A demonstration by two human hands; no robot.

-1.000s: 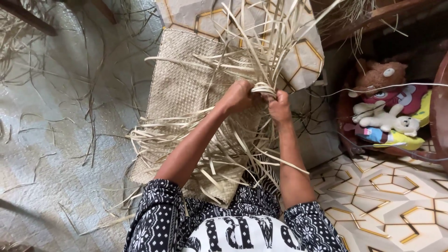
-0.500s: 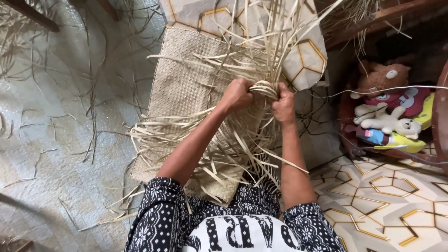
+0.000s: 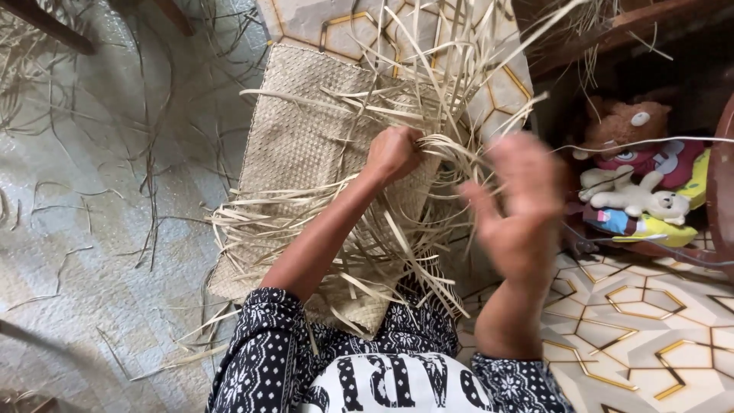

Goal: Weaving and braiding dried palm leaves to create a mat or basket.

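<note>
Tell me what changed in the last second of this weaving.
The right hand let go of the bunched straw strips and swung back toward the body, fingers spread. The left hand stayed clenched on the strips, and the woven mat did not shift.

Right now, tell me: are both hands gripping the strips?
No: the left hand holds the strips, while the right hand is open and raised off them.
</note>
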